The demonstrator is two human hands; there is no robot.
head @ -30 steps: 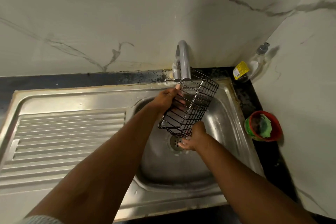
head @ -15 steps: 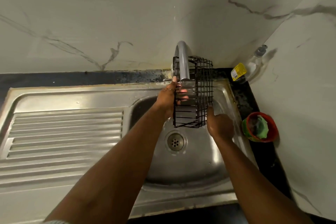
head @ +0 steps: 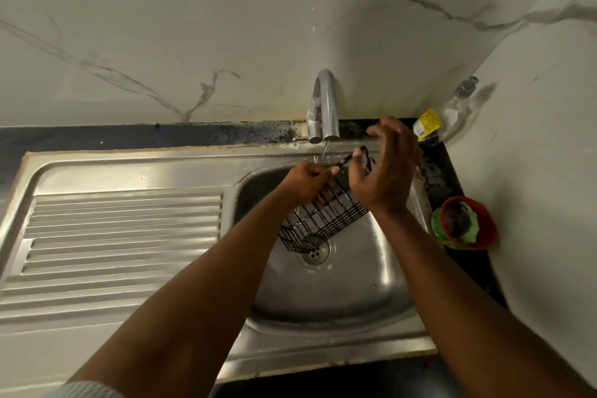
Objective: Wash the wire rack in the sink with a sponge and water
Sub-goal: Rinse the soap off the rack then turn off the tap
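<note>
A black wire rack [head: 326, 220] hangs tilted over the steel sink basin [head: 355, 287], its lower end above the drain [head: 315, 252]. My left hand [head: 307, 182] grips the rack's upper edge. A thin stream of water falls from the grey tap [head: 326, 107] beside that hand. My right hand [head: 386, 168] is over the rack's upper right end, fingers spread and loosely bent; its thumb touches the wire. A green sponge [head: 465, 223] lies in a red bowl on the right counter.
The ribbed steel draining board [head: 122, 236] lies left of the basin. A clear soap bottle [head: 452, 113] with a yellow label stands in the back right corner. The red bowl [head: 487, 233] sits on the dark counter strip right of the sink. Marble walls close the back and right.
The rack has swung from upright under the tap to tilted, its lower end down over the drain. My right hand rose from the rack's right side to its upper end.
</note>
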